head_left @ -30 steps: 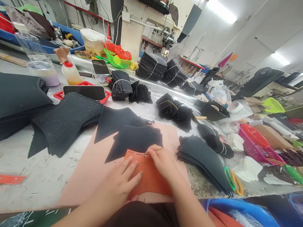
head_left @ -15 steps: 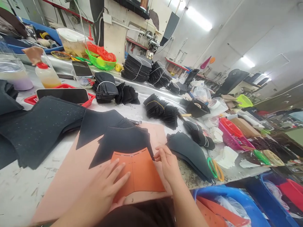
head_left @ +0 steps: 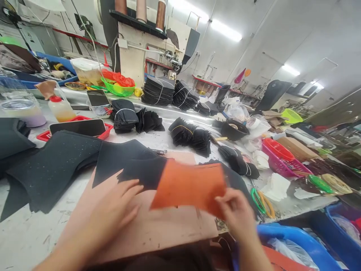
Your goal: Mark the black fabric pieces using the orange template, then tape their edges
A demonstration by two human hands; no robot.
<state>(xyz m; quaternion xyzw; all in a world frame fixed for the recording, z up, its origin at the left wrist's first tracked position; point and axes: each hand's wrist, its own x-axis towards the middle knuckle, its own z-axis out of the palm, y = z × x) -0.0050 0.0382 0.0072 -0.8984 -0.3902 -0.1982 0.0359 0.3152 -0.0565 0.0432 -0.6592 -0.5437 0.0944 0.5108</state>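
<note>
The left hand (head_left: pixel 113 210) is seen blurred, its fingers loosely parted and free of any grip, above the pink sheet (head_left: pixel 158 229); whether the sheet is touched cannot be told. In the middle, the orange piece (head_left: pixel 188 184) is held over the sheet, and the dark pieces (head_left: pixel 135 169) are partly hidden by it. Its lower right corner is pinched between the thumb and fingers of the right hand (head_left: pixel 239 212).
</note>
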